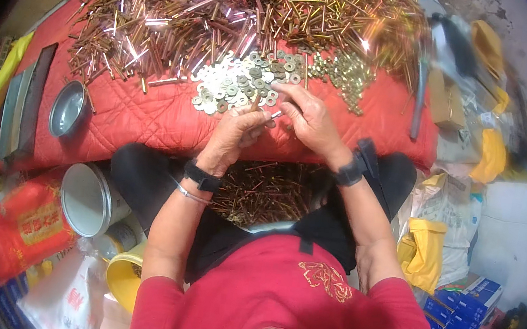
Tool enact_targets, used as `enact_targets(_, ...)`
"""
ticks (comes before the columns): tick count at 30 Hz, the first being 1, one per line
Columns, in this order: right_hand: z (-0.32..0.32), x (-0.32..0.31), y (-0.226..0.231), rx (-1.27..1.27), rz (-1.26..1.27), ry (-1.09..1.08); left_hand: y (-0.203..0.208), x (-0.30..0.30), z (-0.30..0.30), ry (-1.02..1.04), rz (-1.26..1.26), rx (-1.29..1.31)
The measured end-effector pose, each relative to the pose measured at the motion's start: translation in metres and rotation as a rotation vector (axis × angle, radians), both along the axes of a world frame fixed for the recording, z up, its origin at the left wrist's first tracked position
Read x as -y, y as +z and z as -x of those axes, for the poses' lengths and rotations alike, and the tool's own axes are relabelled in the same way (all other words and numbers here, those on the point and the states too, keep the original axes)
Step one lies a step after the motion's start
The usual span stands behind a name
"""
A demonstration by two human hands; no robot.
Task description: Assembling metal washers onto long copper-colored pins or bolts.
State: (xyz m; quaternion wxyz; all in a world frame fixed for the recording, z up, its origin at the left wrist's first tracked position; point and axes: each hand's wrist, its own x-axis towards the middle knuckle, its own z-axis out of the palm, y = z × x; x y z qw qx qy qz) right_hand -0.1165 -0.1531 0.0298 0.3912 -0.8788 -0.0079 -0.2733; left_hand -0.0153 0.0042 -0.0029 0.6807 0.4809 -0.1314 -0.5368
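Head view, looking from left to right: well off to the left of the washer pile (240, 86) I see a steel bowl (67, 109) sitting on the red quilt (150, 119). Just in front of the pile is the left hand (239, 129), curled closed, with what looks like a short metal pin (276, 115) poking out of its fingers on the right; how much of it lies inside the fist I can't tell. Behind the pile, spreading out to both sides, are heaps of coppery rods (161, 33). At the pile's front right edge comes the right hand (315, 121), index finger stretched to the washers and thumb bent near the pin, the gap between them narrow; whether it pinches a washer I can't make out. Farther right of the pile lies a scatter of small brass bits (347, 76). My guess is the person is putting washers onto pins, and is at the picking stage. Next, I'd say, calls for lifting one washer free with the right fingertips and lining its hole up with the pin, the left hand kept steady.
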Motion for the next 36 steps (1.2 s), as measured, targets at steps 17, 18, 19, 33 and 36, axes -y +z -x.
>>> enact_targets(17, -0.025, 0.083, -0.029, -0.085, 0.584, -0.168, 0.007, 0.090, -0.092, 0.465, -0.754, 1.557)
enact_targets(18, -0.028, 0.081, -0.029, -0.073, 0.586, -0.175, 0.002, 0.093, -0.096, 0.483, -0.762, 1.571)
enact_targets(19, -0.027, 0.079, -0.028, -0.072, 0.602, -0.187, -0.004, 0.094, -0.102, 0.469, -0.770, 1.566)
enact_targets(33, 0.000, 0.022, -0.014, -0.172, 0.467, -0.225, -0.007, 0.026, -0.103, 0.425, -0.127, 0.487)
enact_targets(36, -0.004, 0.018, -0.017, -0.173, 0.490, -0.229, 0.004, 0.006, -0.079, 0.395, 0.183, -0.056)
